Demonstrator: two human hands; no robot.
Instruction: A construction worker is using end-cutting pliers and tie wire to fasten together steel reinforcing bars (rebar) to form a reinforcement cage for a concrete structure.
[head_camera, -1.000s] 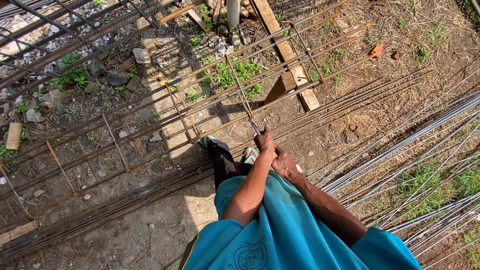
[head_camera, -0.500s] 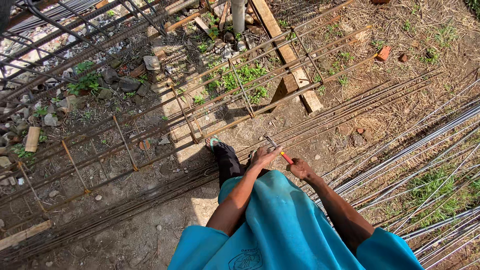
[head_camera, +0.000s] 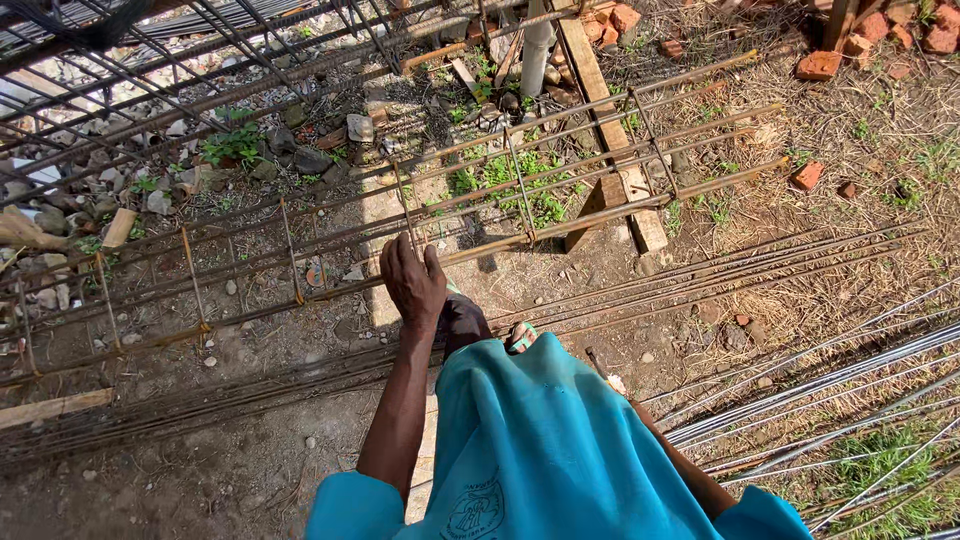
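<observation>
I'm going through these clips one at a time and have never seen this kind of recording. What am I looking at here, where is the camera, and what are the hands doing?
There is no machine: a person in a teal shirt wears one camera on the head, looking down at their own arms. The left hand rests on a long bar of a rusty rebar cage lying on bare dirt. The right hand is almost hidden behind the shirt; a thin rod-like tool sticks out by it, but the grip cannot be seen. Nearby lie loose steel rods at the right, a wooden plank, broken bricks and patches of weeds.
</observation>
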